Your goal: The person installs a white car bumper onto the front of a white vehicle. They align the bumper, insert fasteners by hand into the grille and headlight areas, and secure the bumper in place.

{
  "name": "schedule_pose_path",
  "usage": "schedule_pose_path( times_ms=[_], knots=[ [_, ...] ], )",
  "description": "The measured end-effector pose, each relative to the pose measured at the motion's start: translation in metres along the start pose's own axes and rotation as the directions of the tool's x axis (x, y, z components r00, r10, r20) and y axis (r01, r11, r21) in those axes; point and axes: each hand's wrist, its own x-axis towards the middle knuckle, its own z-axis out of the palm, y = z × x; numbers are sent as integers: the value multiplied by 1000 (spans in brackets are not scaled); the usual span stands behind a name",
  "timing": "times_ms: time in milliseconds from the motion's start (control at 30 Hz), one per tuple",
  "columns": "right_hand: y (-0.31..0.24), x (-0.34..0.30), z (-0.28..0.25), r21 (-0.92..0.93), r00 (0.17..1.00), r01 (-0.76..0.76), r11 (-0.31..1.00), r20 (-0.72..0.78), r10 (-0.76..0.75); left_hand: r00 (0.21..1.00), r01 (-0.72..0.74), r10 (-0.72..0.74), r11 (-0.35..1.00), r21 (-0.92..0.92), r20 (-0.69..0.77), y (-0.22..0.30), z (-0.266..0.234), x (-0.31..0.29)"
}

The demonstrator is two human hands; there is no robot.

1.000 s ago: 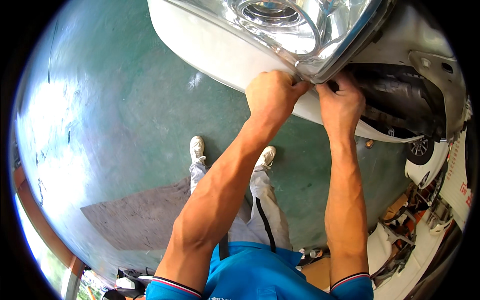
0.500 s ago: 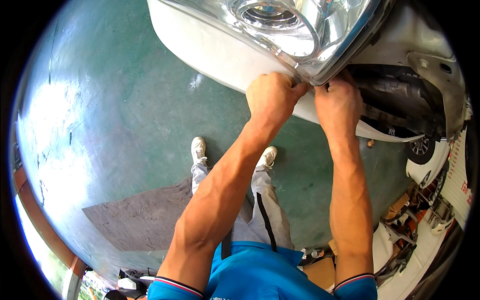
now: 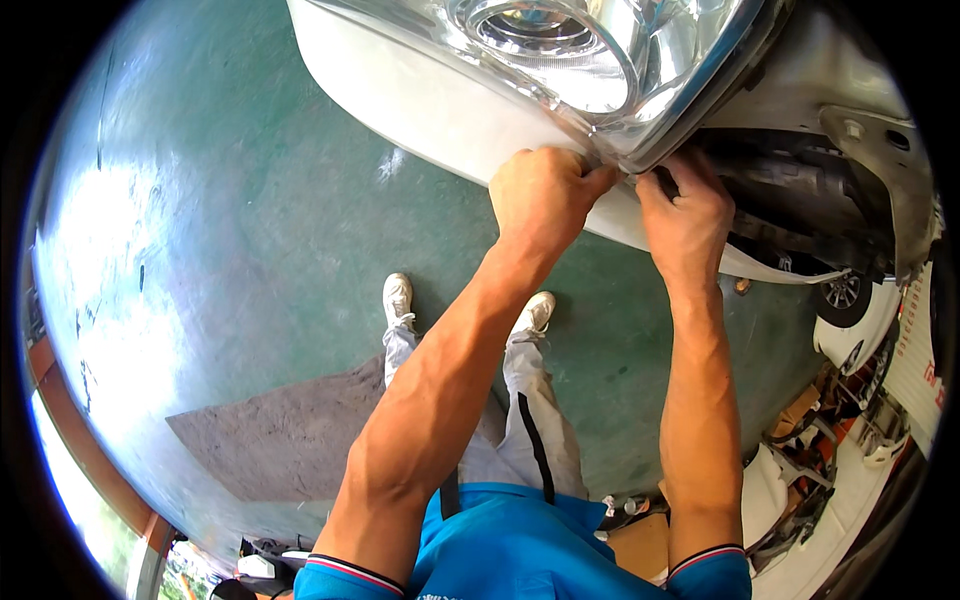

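A white car bumper [image 3: 430,115] runs below a clear headlight [image 3: 560,45] at the top of the view. My left hand [image 3: 545,200] is closed over the bumper's upper edge, its thumb pointing right toward the headlight's lower corner. Just right of that corner, my right hand [image 3: 688,225] has bent fingers reaching in under the headlight's edge. Its thumb lies close to my left thumb, and some fingertips are hidden in the gap, so what they pinch does not show. Beside it, the open wheel-arch area [image 3: 800,180] shows dark inner parts.
A metal bracket [image 3: 880,160] sticks out at the right of the car body. Under me are a green floor [image 3: 250,230] and a grey mat [image 3: 280,435]. Cardboard and loose car parts [image 3: 790,480] lie at the lower right, near another white car [image 3: 855,335].
My right hand has shifted slightly right and turned, its forefinger and thumb now spread more. My left hand stays on the bumper edge.
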Motion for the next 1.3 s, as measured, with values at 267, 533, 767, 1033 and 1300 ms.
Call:
schedule_pose_path(
  times_ms=[267, 533, 767, 1033, 1300],
  knots=[
    [3, 1, 5, -59, 997, 62, 996, -33, -64, 1000, -9, 9, 1000, -29, -3, 1, -1, -1],
    [-10, 0, 9, -167, 998, 31, 985, -46, -39, 998, -33, 27, 996, -84, -64, -1, 3, -3],
    [-4, -9, 13, -55, 995, 16, 998, -93, -21, 1000, -2, 2, 1000, -30, -2, 1, 0, -1],
    [-3, -15, 22, -7, 984, -32, 999, -176, 31, 997, -53, 49, 997, -60, -56, -2, 3, -1],
    [-7, -19, 31, 110, 960, -110, 988, -247, 134, 997, -38, 34, 998, -55, -71, -2, 4, -2]
  ],
)
